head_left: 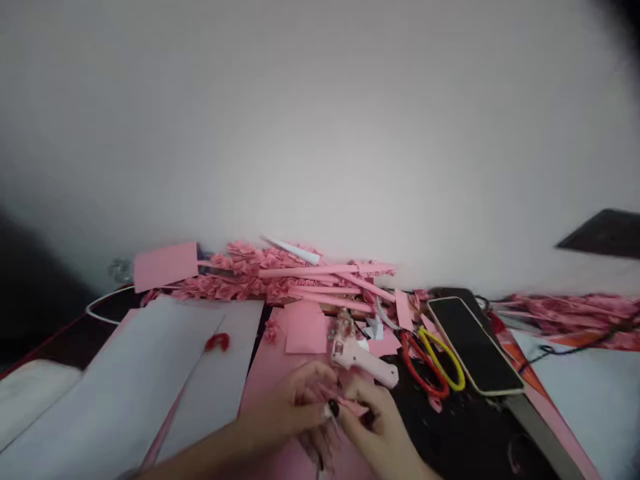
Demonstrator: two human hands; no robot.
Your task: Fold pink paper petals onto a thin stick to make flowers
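My left hand (295, 400) and my right hand (377, 423) meet at the lower middle, over a pink paper sheet (265, 393). Between their fingertips they pinch a small piece of folded pink paper (355, 406). Motion blur and the fingers hide its full shape. Both hands are closed on it. Just beyond them lies a white-pink hot glue gun (367, 363), its nozzle end caked with residue. A stack of pink paper squares (306, 327) sits left of the glue gun.
Scissors with red and yellow handles (425, 367) and a phone (475, 343) lie right. White sheets (200, 373) cover the left, with a small red item (217, 343) on top. Pink paper flowers (240, 273) and rolled paper sticks (320, 271) line the wall (320, 133).
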